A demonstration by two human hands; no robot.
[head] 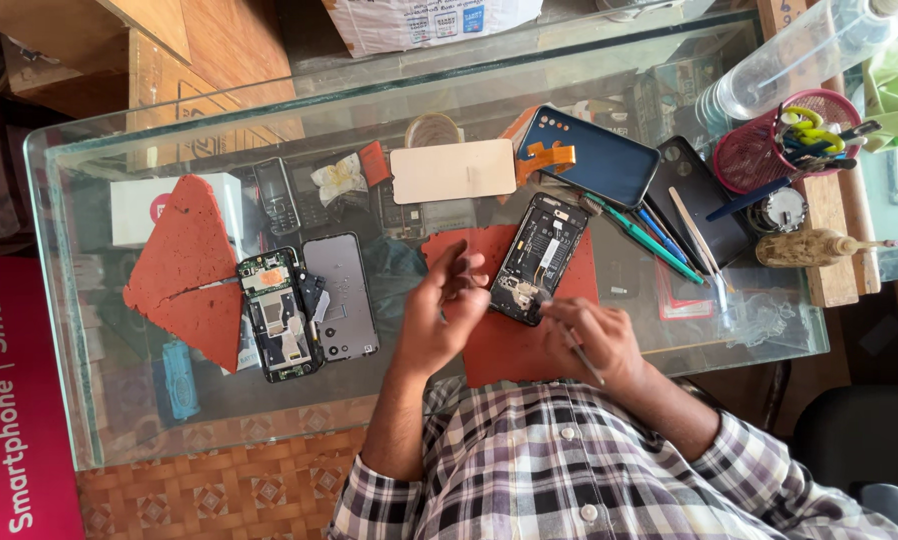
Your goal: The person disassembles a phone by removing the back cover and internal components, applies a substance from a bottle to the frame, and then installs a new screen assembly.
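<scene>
Head view, glass table (89,300), items as we log them:

1. Opened phone (539,258), back off and circuitry showing, lying tilted on a red mat (514,350) at the middle of the table, just ahead of our hands.
2. Our right hand (594,340), fingers closed around a thin metal tool (581,355); the hand sits at the lower end of the opened phone, touching or all but touching it.
3. Our left hand (449,310), lifted above the mat just left of the phone, fingers loosely spread and holding nothing; it is blurred.
4. Second dismantled phone (279,315) beside a grey back cover (341,295), well to the left, next to red foam triangles (189,270).
5. Small dark keypad phone (276,195) and a beige panel (453,171), farther across the table.
6. Blue phone case (594,155) with an orange strip on it, beyond the opened phone.
7. Row of pens and screwdrivers (659,240), right of the opened phone.
8. Red mesh cup (759,150) of tools, far right, with a clear plastic bottle (799,55) behind it.
</scene>
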